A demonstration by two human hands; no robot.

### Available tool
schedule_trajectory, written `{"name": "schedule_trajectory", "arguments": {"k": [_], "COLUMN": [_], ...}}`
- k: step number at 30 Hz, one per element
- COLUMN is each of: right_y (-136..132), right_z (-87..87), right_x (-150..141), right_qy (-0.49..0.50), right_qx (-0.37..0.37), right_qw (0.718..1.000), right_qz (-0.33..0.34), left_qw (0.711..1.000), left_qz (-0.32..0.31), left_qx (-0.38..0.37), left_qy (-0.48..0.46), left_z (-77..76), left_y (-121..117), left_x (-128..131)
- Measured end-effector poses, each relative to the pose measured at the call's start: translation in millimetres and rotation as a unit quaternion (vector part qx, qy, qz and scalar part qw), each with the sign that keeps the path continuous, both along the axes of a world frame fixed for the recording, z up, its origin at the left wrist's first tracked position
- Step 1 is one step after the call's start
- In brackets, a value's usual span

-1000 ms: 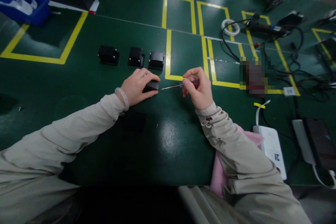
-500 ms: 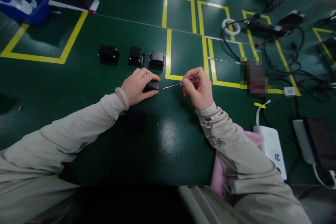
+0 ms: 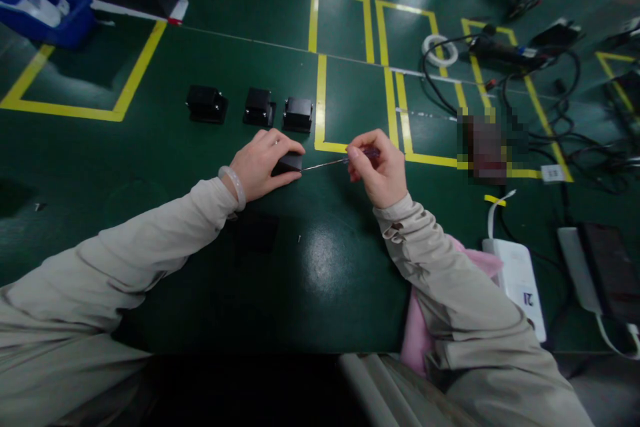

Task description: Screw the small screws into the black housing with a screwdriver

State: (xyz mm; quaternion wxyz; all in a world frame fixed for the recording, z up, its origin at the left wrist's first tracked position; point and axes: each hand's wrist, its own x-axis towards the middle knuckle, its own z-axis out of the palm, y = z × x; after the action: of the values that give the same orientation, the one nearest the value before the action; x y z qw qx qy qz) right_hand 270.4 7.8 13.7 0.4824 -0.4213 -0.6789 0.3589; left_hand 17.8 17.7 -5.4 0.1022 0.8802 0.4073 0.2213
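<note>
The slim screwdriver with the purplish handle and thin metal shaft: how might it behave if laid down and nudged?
The screwdriver should be stiff, as its thin metal shaft looks straight. Probably light: the bare right hand holds its slim purplish handle. It might roll on the glossy green tabletop, though the hand partly hides the handle.

My left grip [image 3: 261, 163] steadies a black block [image 3: 290, 161] on the green table [image 3: 345, 307]; my right grip [image 3: 381, 170] holds a screwdriver [image 3: 371, 153], tip at the block's corner. Three similar blocks [image 3: 259, 104] stand beyond.
</note>
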Motion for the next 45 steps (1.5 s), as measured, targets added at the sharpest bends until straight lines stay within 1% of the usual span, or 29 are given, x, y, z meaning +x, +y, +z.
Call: {"name": "schedule_trajectory", "arguments": {"k": [3, 9, 16, 23, 27, 30, 36, 42, 45], "right_y": [-0.7, 1.2, 0.2, 1.2, 0.8, 0.6, 0.9, -0.1, 0.3], "right_z": [1.0, -3.4, 0.0, -5.7, -1.8, 0.5, -3.0, 0.0, -0.8], "right_x": [0.1, 0.8, 0.3, 0.0, -0.4, -0.4, -0.2, -0.3, 0.3], "right_qy": [-0.006, -0.007, -0.017, 0.005, 0.01, 0.0, 0.001, -0.016, -0.015], "right_qx": [0.004, 0.001, -0.007, 0.004, -0.003, 0.007, 0.0, -0.002, 0.008], "right_qw": [1.0, 1.0, 1.0, 1.0, 1.0, 1.0, 1.0, 1.0, 1.0], "right_qz": [-0.003, -0.003, 0.003, 0.01, 0.007, 0.013, 0.016, 0.008, 0.019], "left_qw": [1.0, 1.0, 1.0, 1.0, 1.0, 1.0, 1.0, 1.0, 1.0], "left_qz": [-0.005, -0.005, 0.0, 0.0, 0.002, -0.003, 0.001, 0.002, 0.004], "left_qx": [0.007, 0.008, -0.008, -0.015, -0.012, -0.006, -0.009, -0.014, -0.013], "left_qy": [-0.002, 0.001, 0.001, 0.003, 0.006, 0.001, 0.002, 0.003, 0.001], "left_z": [-0.8, -1.2, -0.4, -0.3, -1.3, -1.9, 0.0, 0.7, 0.0], "left_y": [0.4, 0.6, 0.3, 0.3, 0.6, 0.6, 0.3, 0.0, 0.0], "left_x": [-0.2, -0.1, 0.0, 0.5, 0.3, 0.0, 0.0, 0.3, 0.4]}}
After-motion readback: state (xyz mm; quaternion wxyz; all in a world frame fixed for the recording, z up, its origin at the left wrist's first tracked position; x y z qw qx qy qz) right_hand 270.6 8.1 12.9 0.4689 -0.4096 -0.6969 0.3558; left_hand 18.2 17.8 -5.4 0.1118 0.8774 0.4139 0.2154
